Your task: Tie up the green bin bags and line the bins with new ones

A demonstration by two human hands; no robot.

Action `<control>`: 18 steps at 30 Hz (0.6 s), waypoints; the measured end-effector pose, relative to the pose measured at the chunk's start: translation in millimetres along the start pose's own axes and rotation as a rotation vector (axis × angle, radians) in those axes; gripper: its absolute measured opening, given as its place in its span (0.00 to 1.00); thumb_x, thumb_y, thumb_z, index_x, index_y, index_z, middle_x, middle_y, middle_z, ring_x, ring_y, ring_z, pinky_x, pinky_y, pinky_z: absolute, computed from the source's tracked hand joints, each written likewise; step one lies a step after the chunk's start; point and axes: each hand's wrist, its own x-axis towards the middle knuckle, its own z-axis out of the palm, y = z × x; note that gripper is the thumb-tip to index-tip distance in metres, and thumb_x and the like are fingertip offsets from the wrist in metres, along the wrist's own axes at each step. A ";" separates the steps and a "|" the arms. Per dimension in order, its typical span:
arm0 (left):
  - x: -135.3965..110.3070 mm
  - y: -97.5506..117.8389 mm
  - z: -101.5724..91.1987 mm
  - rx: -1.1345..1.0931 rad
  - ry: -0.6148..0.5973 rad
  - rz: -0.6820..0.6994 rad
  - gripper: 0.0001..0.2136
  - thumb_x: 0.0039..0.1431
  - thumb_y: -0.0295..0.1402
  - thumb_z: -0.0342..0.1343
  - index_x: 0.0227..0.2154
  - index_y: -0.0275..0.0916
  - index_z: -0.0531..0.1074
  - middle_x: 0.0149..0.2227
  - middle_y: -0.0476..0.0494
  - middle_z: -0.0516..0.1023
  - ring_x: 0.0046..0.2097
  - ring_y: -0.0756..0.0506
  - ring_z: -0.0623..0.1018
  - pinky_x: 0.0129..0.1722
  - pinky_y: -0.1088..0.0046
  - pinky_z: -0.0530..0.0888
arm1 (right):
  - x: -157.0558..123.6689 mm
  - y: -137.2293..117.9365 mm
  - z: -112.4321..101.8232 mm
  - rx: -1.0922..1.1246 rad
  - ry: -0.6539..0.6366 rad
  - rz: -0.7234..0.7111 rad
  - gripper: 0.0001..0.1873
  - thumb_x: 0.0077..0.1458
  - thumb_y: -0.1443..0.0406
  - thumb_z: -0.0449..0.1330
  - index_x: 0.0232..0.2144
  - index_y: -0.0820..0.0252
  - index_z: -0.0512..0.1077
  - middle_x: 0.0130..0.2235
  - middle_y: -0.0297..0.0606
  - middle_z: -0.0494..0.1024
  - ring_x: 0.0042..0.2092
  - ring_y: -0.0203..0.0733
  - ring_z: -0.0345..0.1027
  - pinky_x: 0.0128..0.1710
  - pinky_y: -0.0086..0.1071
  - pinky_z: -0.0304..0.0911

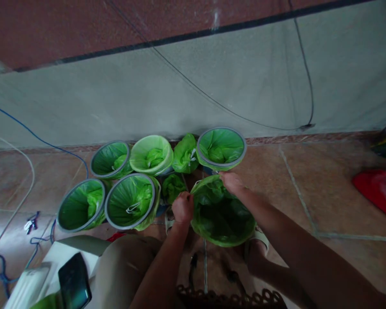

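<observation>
Through the head view I am seeing a round-mouthed green plastic bag spreading open between the person's feet, its inside looking dark; I cannot tell whether a bin is standing within it. The left hand is clenching the bag's edge in a fist, and the right hand is pinching the far edge, near a gray-ringed bin that is standing by the wall. That bin is holding a crumpled green liner. To the left, three more gray-ringed bins and a pale-rimmed bin are standing close together, each holding thin, wrinkled green plastic; a white tie is showing in the nearest. Two bunched green bags are bulging between the bins and the hands, all resting on matte brownish tiles.
</observation>
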 end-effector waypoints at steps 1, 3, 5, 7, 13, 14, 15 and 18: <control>-2.8 -0.8 0.0 0.012 0.004 0.024 0.08 0.62 0.34 0.51 0.35 0.40 0.75 0.39 0.43 0.80 0.41 0.45 0.78 0.37 0.74 0.67 | 0.2 -0.4 0.4 0.006 -0.003 0.000 0.19 0.65 0.63 0.46 0.48 0.60 0.73 0.45 0.48 0.80 0.46 0.50 0.74 0.43 0.35 0.64; -8.4 -2.1 0.2 0.040 0.003 0.068 0.06 0.61 0.31 0.52 0.36 0.40 0.74 0.40 0.43 0.79 0.43 0.45 0.78 0.38 0.73 0.69 | -0.1 -1.0 1.0 0.026 -0.004 0.001 0.18 0.65 0.64 0.47 0.48 0.62 0.73 0.45 0.50 0.80 0.46 0.51 0.74 0.45 0.36 0.64; -13.6 -3.8 0.9 0.055 0.015 0.119 0.07 0.57 0.29 0.54 0.39 0.39 0.72 0.44 0.41 0.78 0.45 0.43 0.77 0.41 0.71 0.70 | -1.6 -1.7 0.3 0.051 0.012 0.005 0.18 0.63 0.67 0.48 0.49 0.64 0.73 0.46 0.51 0.79 0.47 0.51 0.74 0.47 0.37 0.64; -16.4 -6.0 2.1 0.018 0.064 0.171 0.11 0.54 0.29 0.58 0.42 0.38 0.72 0.49 0.38 0.75 0.49 0.41 0.76 0.47 0.68 0.71 | -3.9 -3.9 -2.8 0.072 0.042 0.006 0.19 0.60 0.70 0.51 0.52 0.65 0.72 0.48 0.50 0.79 0.49 0.50 0.73 0.50 0.37 0.64; 5.6 -3.1 -0.7 -0.268 0.154 0.101 0.13 0.63 0.37 0.51 0.43 0.35 0.75 0.45 0.36 0.78 0.50 0.42 0.76 0.51 0.67 0.71 | -0.9 -32.7 -17.4 0.175 0.212 -0.158 0.18 0.63 0.68 0.50 0.50 0.58 0.74 0.51 0.40 0.78 0.53 0.43 0.70 0.56 0.33 0.60; 12.7 -0.4 -2.5 -0.278 0.123 0.082 0.13 0.65 0.36 0.48 0.42 0.36 0.76 0.44 0.37 0.80 0.48 0.43 0.77 0.50 0.69 0.71 | 1.9 -38.8 -17.6 0.184 0.212 -0.202 0.17 0.64 0.66 0.50 0.48 0.58 0.75 0.50 0.40 0.79 0.51 0.42 0.70 0.55 0.34 0.60; 19.5 2.4 -4.1 -0.277 0.084 0.068 0.14 0.66 0.35 0.46 0.40 0.36 0.77 0.43 0.37 0.80 0.47 0.44 0.78 0.48 0.70 0.71 | 4.9 -43.9 -16.5 0.182 0.191 -0.241 0.16 0.64 0.65 0.50 0.47 0.58 0.76 0.48 0.39 0.79 0.50 0.42 0.71 0.55 0.34 0.60; 33.2 9.0 -6.1 -0.244 -0.061 0.076 0.15 0.66 0.36 0.46 0.41 0.39 0.78 0.43 0.40 0.81 0.44 0.45 0.79 0.44 0.74 0.70 | 11.2 -49.4 -7.6 0.154 0.089 -0.312 0.14 0.63 0.66 0.53 0.45 0.58 0.77 0.46 0.38 0.80 0.49 0.41 0.71 0.54 0.33 0.59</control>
